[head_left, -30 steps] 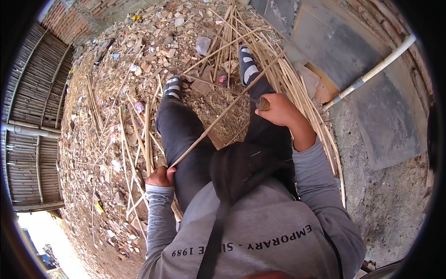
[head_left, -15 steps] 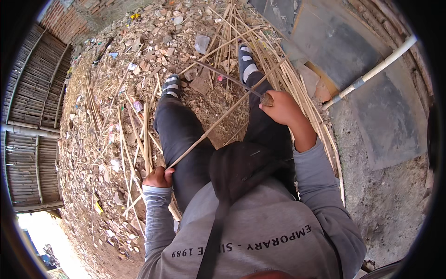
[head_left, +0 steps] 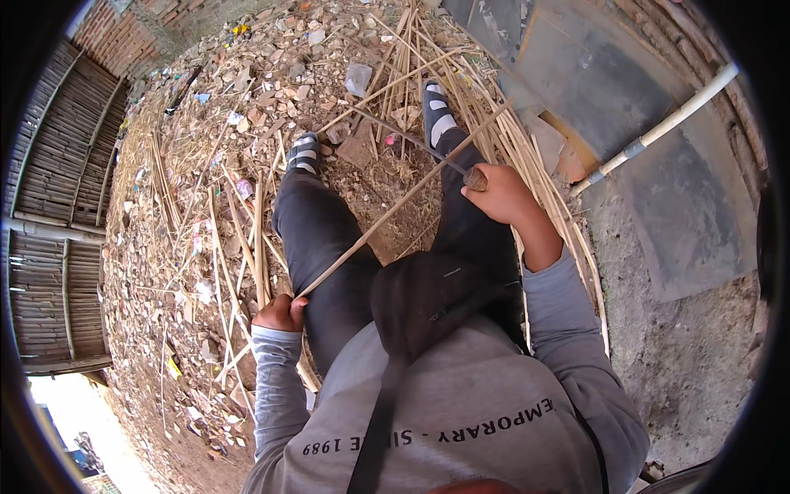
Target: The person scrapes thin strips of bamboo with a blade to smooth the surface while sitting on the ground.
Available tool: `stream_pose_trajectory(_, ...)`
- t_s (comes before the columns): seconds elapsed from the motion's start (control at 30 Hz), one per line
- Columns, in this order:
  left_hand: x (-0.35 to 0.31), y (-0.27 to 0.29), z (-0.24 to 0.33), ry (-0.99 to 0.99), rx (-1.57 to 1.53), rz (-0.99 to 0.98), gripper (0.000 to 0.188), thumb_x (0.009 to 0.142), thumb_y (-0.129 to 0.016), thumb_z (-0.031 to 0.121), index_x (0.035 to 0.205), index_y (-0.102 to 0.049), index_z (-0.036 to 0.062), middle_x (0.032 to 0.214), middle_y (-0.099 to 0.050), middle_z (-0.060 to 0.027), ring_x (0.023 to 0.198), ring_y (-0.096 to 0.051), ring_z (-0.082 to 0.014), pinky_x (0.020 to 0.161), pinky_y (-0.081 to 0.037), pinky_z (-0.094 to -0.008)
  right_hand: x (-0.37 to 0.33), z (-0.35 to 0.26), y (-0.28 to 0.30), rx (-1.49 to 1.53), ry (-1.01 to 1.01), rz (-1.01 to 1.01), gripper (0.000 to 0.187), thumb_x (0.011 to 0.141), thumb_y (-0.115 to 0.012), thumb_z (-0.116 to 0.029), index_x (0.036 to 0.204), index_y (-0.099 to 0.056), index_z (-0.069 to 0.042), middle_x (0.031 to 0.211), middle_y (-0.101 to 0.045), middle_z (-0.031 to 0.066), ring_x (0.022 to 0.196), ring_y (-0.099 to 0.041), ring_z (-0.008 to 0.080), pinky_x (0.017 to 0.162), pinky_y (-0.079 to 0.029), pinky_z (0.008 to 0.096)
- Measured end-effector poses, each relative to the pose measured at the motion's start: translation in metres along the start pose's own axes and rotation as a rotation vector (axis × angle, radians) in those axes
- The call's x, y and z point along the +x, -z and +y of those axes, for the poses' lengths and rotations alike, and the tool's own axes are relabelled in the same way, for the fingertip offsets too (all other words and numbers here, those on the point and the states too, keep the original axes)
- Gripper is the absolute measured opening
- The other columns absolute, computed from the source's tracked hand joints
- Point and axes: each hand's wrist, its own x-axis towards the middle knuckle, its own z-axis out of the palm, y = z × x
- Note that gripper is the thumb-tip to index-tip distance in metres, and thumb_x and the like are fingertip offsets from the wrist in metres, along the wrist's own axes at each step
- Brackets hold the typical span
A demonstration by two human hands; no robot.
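My left hand (head_left: 281,314) is closed round the near end of a long, thin bamboo strip (head_left: 372,229). The strip slants up across my thighs to the far right, passing over my right leg. In my right hand (head_left: 504,194) is the wooden handle of a knife (head_left: 415,140), its long, narrow, dark blade pointing away to the far left. Blade and strip cross just beyond my right fist; whether they touch there I cannot tell.
Many bamboo strips (head_left: 527,148) lie along my right side, and more (head_left: 260,239) lie to my left. Rubble and litter cover the ground (head_left: 181,305). At right are dark flat panels (head_left: 609,90) and a pale pole (head_left: 658,128); a bamboo-slat wall (head_left: 62,148) stands at left.
My right hand and the knife have shifted very slightly to the right and toward me. The left hand and the bamboo strip look almost still.
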Motion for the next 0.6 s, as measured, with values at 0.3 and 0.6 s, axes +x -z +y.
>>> stream_pose_trajectory(0.3, 0.002, -0.006, -0.012, -0.018, -0.165, -0.065, 0.059, 0.098, -0.053, 0.060, 0.073, -0.055, 0.0069, 0.062, -0.058, -0.0217, 0.061, -0.060, -0.0460, 0.055, -0.045, -0.0539, -0.030, -0.052, -0.009, -0.166, 0.100, -0.215, 0.026, 0.081, -0.076, -0.030, 0.091, -0.069, -0.007, 0.082, -0.070, 0.0193, 0.085, -0.068, 0.0414, 0.075, -0.053, 0.0518)
stream_pose_trajectory(0.6, 0.002, -0.008, -0.006, 0.001, -0.220, -0.057, 0.053, 0.099, -0.057, 0.053, 0.073, -0.057, 0.0071, 0.059, -0.057, -0.0212, 0.058, -0.060, -0.0459, 0.053, -0.045, -0.0523, -0.023, -0.059, -0.015, -0.108, 0.093, -0.162, 0.025, 0.079, -0.076, -0.027, 0.093, -0.069, -0.008, 0.082, -0.069, 0.0205, 0.084, -0.068, 0.0410, 0.075, -0.053, 0.0509)
